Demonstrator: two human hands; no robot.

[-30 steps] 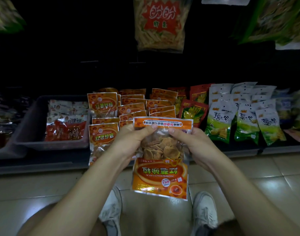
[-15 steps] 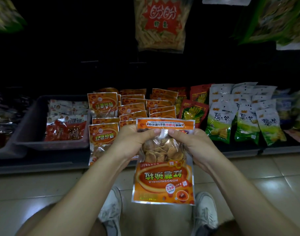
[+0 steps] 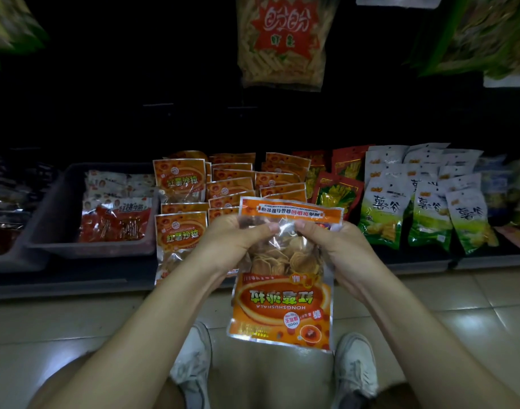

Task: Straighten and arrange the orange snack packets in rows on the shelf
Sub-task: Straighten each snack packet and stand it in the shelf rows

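I hold one orange snack packet (image 3: 282, 308) upside down in front of me, above the floor. My left hand (image 3: 235, 243) and my right hand (image 3: 332, 246) both pinch its clear upper part, thumbs on the front, almost touching each other. Behind the held packet, several more orange snack packets (image 3: 232, 184) lie in overlapping rows on the low shelf (image 3: 76, 281). Two of these shelf packets (image 3: 180, 231) lie face up at the left of the group, one behind the other.
A grey bin (image 3: 46, 208) with red and white packets sits left of the orange ones. Red packets (image 3: 338, 190) and green-and-white packets (image 3: 424, 208) lie to the right. A large snack bag (image 3: 282, 39) hangs overhead. My two white shoes stand on the tiled floor (image 3: 430, 305).
The held packet has tilted slightly and its clear part is more crumpled between my thumbs. Both hands stay at about the same place.
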